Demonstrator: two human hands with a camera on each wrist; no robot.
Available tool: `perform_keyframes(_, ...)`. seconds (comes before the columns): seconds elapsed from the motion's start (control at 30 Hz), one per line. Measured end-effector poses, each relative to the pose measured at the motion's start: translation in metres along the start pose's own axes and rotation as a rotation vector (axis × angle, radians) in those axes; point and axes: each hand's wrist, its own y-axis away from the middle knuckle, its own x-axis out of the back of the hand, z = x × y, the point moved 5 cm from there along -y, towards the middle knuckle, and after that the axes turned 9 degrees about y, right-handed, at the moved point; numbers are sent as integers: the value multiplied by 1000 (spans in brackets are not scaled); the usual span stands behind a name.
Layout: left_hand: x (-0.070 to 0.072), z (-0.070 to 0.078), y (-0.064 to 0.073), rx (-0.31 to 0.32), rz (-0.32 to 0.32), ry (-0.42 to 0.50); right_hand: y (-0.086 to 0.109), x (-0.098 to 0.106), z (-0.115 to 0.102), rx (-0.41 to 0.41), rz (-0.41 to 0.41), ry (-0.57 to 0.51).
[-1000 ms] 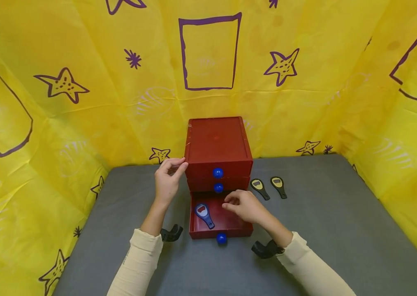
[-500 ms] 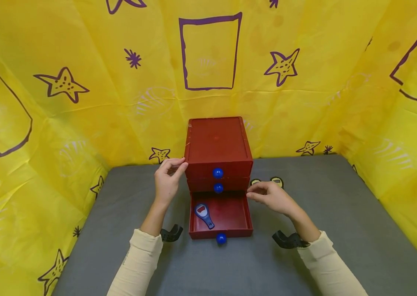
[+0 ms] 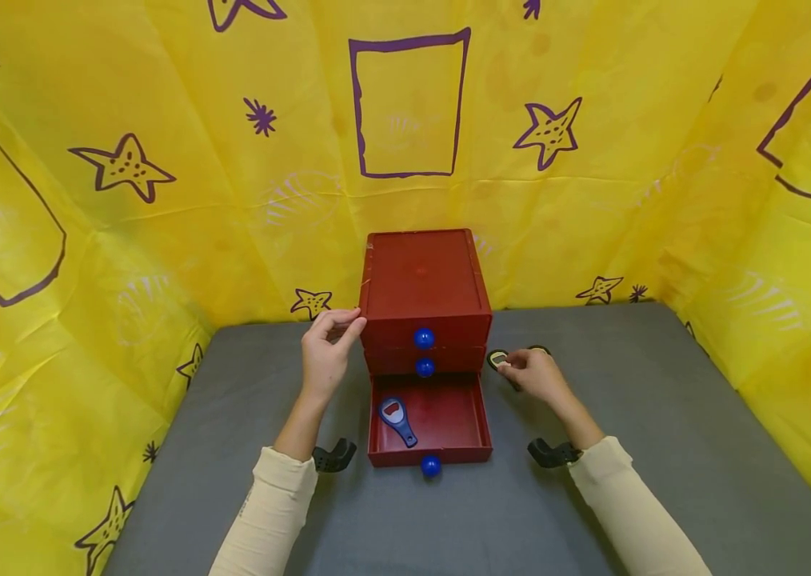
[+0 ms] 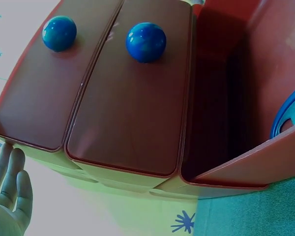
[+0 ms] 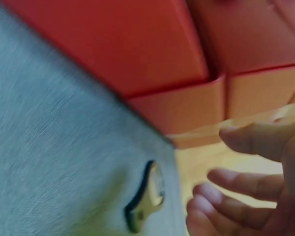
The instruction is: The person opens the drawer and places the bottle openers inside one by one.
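Observation:
A red drawer cabinet [image 3: 423,276] has its bottom drawer [image 3: 452,412] pulled out. Inside the drawer, on its left side, lies a blue bottle opener [image 3: 397,420]. My left hand [image 3: 325,356] touches the cabinet's upper left front corner with thumb and fingertips; its other fingers extend in the left wrist view. Right of the cabinet, my right hand [image 3: 538,374] hovers at a black-and-yellow bottle opener [image 3: 498,358], overlapping its handle. A second black-and-yellow opener [image 3: 541,349] is mostly hidden behind that hand. In the right wrist view the fingers are spread apart near an opener [image 5: 150,194], holding nothing.
Blue ball knobs [image 3: 424,338] stick out from the drawer fronts, the lowest [image 3: 431,466] toward the front of the grey tabletop [image 3: 391,528]. Yellow cloth walls [image 3: 290,240] with purple drawings enclose the table at the back and sides.
My right hand has moved from over the open drawer rightward to the black-and-yellow openers, then slightly left and down at the nearer one. The left hand stays at the cabinet corner.

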Motion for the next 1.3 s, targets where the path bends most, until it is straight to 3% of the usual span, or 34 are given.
perform_keyframes(0.17, 0, 0, 0, -6, 3, 6, -5, -12, 13, -66, 52, 146)
perform_keyframes(0.4, 0, 0, 1, -10, -2, 4, -6, -26, 25, -103, 28, 239)
perform_keyframes(0.6, -1, -1, 1, 7, 0, -14, -9, -29, 27, -124, 47, 250)
perform_keyframes(1.0, -2, 1, 0, -35, 10, 15, -11, -29, 20, -92, 128, 251)
perform_keyframes(1.3, -1, 0, 0, -23, 9, 13, -13, -30, 24, -116, 83, 216)
